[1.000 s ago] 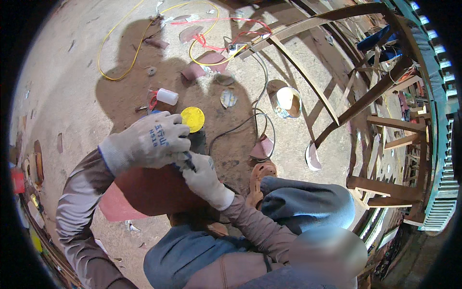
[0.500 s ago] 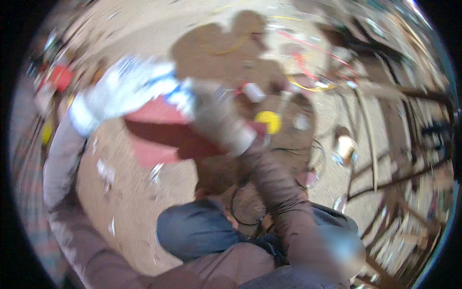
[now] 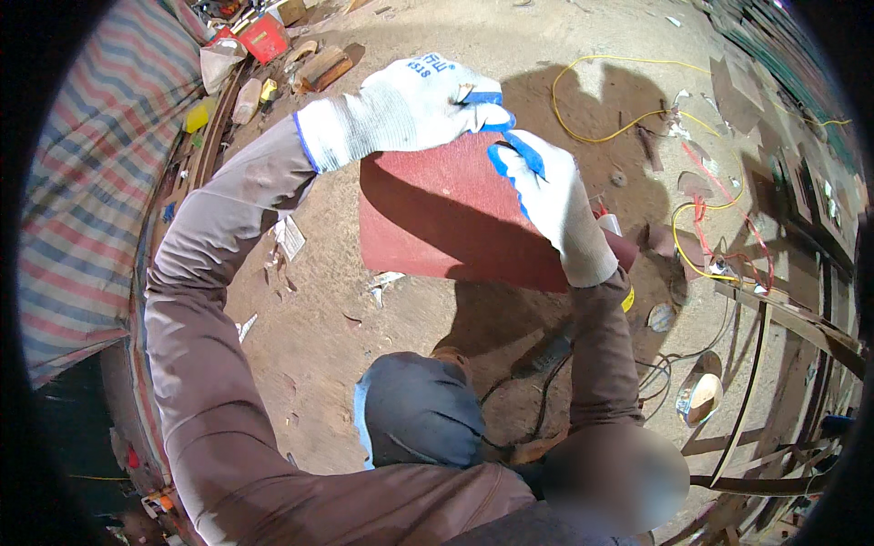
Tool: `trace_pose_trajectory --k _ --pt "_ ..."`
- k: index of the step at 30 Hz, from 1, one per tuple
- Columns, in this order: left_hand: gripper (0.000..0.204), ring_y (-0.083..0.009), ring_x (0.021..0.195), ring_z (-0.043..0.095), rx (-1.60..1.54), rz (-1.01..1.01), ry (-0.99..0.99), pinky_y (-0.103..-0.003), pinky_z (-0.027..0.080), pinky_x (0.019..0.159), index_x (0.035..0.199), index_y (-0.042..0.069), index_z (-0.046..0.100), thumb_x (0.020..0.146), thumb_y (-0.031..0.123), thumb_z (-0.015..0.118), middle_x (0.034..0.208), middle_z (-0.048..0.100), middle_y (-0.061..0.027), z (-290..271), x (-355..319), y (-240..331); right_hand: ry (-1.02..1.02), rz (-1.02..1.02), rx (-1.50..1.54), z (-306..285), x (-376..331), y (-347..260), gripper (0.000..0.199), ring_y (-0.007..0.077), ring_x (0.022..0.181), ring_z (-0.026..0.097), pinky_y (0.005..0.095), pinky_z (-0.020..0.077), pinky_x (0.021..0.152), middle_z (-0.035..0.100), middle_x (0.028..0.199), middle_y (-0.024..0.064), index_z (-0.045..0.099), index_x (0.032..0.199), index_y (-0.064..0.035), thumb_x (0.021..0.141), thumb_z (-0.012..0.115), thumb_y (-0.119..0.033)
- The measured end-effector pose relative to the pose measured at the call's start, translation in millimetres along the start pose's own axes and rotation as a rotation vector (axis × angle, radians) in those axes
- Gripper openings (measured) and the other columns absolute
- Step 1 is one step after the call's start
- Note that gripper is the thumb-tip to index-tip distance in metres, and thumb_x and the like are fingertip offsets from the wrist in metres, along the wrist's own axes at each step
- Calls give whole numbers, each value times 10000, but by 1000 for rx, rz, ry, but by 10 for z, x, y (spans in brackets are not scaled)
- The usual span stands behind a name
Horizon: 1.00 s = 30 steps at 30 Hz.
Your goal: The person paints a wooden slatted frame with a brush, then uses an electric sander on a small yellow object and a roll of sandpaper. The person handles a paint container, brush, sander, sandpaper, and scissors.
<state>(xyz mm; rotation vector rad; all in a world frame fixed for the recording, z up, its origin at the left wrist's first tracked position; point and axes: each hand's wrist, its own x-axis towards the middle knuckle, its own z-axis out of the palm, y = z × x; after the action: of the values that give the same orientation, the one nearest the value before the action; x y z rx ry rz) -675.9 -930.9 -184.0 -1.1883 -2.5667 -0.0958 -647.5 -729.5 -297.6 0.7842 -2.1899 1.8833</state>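
My left hand (image 3: 423, 102), in a white knit glove with blue-coated fingertips, pinches the far edge of a dull red sheet (image 3: 428, 214). My right hand (image 3: 563, 205), gloved the same way, has its fingertips closed at that edge, close beside the left fingertips. The sheet spreads flat below both hands; past my right wrist a curled red part (image 3: 622, 248) shows. A shadow crosses the sheet. What lies directly between the fingertips is hidden. A yellow round thing (image 3: 628, 298) peeks out beside my right forearm.
A striped cloth (image 3: 109, 191) hangs at left. Wood pieces (image 3: 323, 68) and a red box (image 3: 264, 38) lie at far left. A yellow cable (image 3: 583, 59) and red cord (image 3: 701, 218) cross the floor. At right stand an open tin (image 3: 699, 400) and a metal frame (image 3: 801, 323).
The view has swung left and steadied from blur. Both hands and the red sheet appear farther right in view; my fingertips have come together at the sheet's far edge.
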Motion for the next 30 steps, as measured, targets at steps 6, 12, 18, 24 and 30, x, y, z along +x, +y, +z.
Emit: trace_pose_trajectory --k 6,12,18,24,30 --pt "285 -298 891 702 -149 -87 -197 -359 545 820 1078 93 710 993 351 625 944 730 -109 -55 89 34 129 -169 -79 88 17 73 135 325 643 638 387 491 587 669 767 176 689 1017 -11 973 612 -112" --pt "233 -269 846 686 -177 -295 -257 -383 518 787 1023 74 683 935 287 649 877 708 -115 -148 70 115 184 -272 -343 193 80 93 78 382 691 656 460 504 592 647 720 163 652 857 -72 922 628 -109" --pt "213 -272 790 675 -255 -578 -360 -402 520 754 999 76 692 882 252 668 864 708 -129 82 -200 -30 186 -348 -583 543 -7 -20 98 299 643 665 434 511 561 629 683 107 602 856 -89 931 619 -150" --pt "315 -115 637 532 -638 -1019 -492 -348 461 614 836 88 720 914 393 722 747 661 -12 241 -677 -13 -16 -523 -968 918 -262 -124 39 240 652 602 409 485 556 573 750 69 585 884 -115 849 591 -130" --pt "390 -166 765 598 -682 -500 -669 -355 493 731 919 45 704 942 433 671 810 679 -63 493 -1108 -186 -283 -85 -407 998 -546 10 122 333 795 709 462 532 634 692 804 157 640 985 -72 950 590 -177"
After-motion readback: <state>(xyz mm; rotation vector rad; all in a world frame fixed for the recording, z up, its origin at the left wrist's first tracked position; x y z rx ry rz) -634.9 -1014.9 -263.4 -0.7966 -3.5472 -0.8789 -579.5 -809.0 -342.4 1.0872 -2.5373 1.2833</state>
